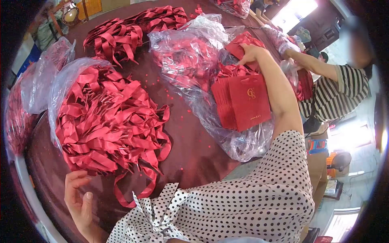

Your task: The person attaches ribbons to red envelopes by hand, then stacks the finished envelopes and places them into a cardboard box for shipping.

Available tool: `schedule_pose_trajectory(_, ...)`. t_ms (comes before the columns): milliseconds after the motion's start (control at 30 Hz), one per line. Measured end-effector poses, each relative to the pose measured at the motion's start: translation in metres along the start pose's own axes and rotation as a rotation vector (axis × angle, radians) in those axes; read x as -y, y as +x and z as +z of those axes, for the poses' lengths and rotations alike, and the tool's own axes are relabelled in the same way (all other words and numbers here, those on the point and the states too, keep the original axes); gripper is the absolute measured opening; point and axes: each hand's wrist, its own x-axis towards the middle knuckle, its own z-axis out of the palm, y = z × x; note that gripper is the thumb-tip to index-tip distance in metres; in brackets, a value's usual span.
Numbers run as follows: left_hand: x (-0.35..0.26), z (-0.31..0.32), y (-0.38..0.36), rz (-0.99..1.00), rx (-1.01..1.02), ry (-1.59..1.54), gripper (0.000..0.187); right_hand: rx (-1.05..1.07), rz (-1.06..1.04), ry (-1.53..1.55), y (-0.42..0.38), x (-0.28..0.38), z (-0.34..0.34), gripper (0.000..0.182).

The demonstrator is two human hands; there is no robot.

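My right hand (254, 55) is at the upper right, its fingers on a red paper bag (242, 40) that it seems to grip; the fingertips are partly hidden. Just below it stands a stack of red paper bags (248, 101) with gold lettering and red ribbon handles, resting on clear plastic. My left hand (79, 198) is open at the lower left, fingers loosely bent and thumb apart, holding nothing. Beside those fingers lies a big heap of red ribbons (109, 121), partly inside a clear plastic bag (60, 85).
More red ribbon bundles (115, 38) lie at the back of the dark red tablecloth (190, 150). A plastic bag of red items (186, 54) sits mid-table. A person in a striped shirt (340, 91) works at the right, one arm over the table; another person is farther back.
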Motion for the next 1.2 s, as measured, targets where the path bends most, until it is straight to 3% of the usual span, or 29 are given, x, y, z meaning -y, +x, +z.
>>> schedule_pose_trajectory(200,-0.006,0.0,0.001,0.016,-0.005,0.011,0.036,-0.12,-0.046,0.173,-0.012,-0.02,-0.018,0.093)
schedule_pose_trajectory(367,0.0,0.004,0.0,0.019,0.003,-0.055,0.032,-0.058,-0.004,0.294,0.003,-0.051,-0.011,0.088)
schedule_pose_trajectory(467,0.0,0.003,0.002,0.039,0.033,-0.021,0.03,-0.204,0.06,0.175,-0.007,-0.041,0.0,0.095)
schedule_pose_trajectory(600,0.002,0.002,0.001,0.061,0.033,-0.016,0.03,-0.096,0.16,0.036,-0.003,-0.029,0.006,0.107)
schedule_pose_trajectory(1033,0.003,0.001,-0.006,0.087,-0.001,-0.056,0.033,-0.186,0.215,0.019,-0.03,-0.017,-0.008,0.112)
schedule_pose_trajectory(1067,0.004,0.001,-0.006,0.074,-0.006,-0.078,0.033,-0.35,0.133,0.023,-0.02,-0.028,0.006,0.099)
schedule_pose_trajectory(1100,0.003,0.001,-0.006,0.079,-0.008,-0.079,0.033,-0.355,0.136,0.024,-0.021,-0.028,0.003,0.099)
schedule_pose_trajectory(1167,0.001,0.0,-0.006,0.09,0.014,-0.047,0.031,-0.177,0.007,-0.041,-0.022,-0.026,-0.003,0.065)
schedule_pose_trajectory(1200,0.0,-0.001,-0.005,0.092,0.013,-0.045,0.031,-0.179,0.007,-0.039,-0.019,-0.027,-0.004,0.065)
